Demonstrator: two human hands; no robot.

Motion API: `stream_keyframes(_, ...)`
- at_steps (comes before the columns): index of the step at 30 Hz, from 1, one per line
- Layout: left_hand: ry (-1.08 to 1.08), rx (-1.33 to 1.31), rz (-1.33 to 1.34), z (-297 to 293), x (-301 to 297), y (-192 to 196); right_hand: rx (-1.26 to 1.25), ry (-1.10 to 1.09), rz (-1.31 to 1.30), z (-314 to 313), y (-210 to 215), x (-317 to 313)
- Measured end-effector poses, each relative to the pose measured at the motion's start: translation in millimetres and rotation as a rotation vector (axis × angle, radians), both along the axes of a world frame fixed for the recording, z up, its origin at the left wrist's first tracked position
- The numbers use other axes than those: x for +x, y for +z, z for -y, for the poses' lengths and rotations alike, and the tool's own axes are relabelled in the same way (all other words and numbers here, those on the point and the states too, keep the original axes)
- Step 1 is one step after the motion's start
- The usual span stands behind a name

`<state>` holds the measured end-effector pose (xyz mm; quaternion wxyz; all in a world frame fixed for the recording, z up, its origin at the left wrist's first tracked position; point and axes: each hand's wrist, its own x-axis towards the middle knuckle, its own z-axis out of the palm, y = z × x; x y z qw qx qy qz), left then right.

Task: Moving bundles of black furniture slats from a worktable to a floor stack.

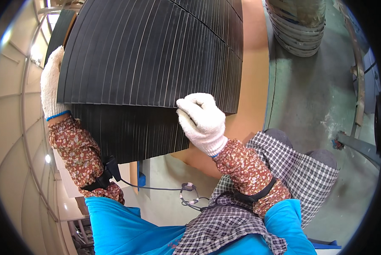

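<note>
A large block of black boards (143, 55), packed side by side in rows, fills the upper middle of the head view. My left hand (53, 87), in a white knit glove with a blue cuff edge, lies along the block's left side. Its fingers look stretched out, though the block partly hides them. At the near edge of the upper boards, my right hand (202, 121), gloved in white too, is closed with bent fingers. Its thumb and fingertips pinch at a board's edge there. Below that edge a lower tier of black boards (135, 129) shows.
A tan board (254, 63) lies under the block and juts out on the right. Farther right, a stack of round, ringed containers (298, 27) stands on the green floor (300, 85). A cable (156, 188) hangs from my left sleeve across my front. A grey metal bar (360, 148) is at far right.
</note>
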<state>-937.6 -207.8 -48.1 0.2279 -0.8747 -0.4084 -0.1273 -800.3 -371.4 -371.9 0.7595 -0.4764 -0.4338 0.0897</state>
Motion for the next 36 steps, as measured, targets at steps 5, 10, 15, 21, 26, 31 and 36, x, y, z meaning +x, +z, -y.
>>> stream_keyframes(5,-0.065,0.017,0.046,-1.5,-1.7,1.3,0.002,-0.007,-0.021,1.8,3.6,-2.0)
stream_keyframes(10,-0.006,-0.137,0.340,2.1,11.8,-8.3,-0.013,-0.002,-0.034,2.0,2.4,-1.9)
stream_keyframes(15,-0.126,0.044,0.176,3.9,10.0,-3.1,-0.057,0.078,-0.103,8.1,14.7,1.6)
stream_keyframes(21,-0.012,-0.228,0.649,7.7,19.4,-9.2,-0.088,0.100,-0.195,4.6,18.7,0.7)
stream_keyframes(26,0.115,-0.236,0.574,9.8,20.0,-2.9,-0.087,0.091,-0.192,5.0,22.4,0.6)
stream_keyframes(31,0.181,-0.235,0.514,5.3,18.2,-2.6,-0.012,0.040,-0.126,0.0,23.7,1.7)
stream_keyframes(36,0.024,-0.224,0.621,2.7,15.9,-7.1,0.032,0.018,0.023,0.2,25.2,3.6)
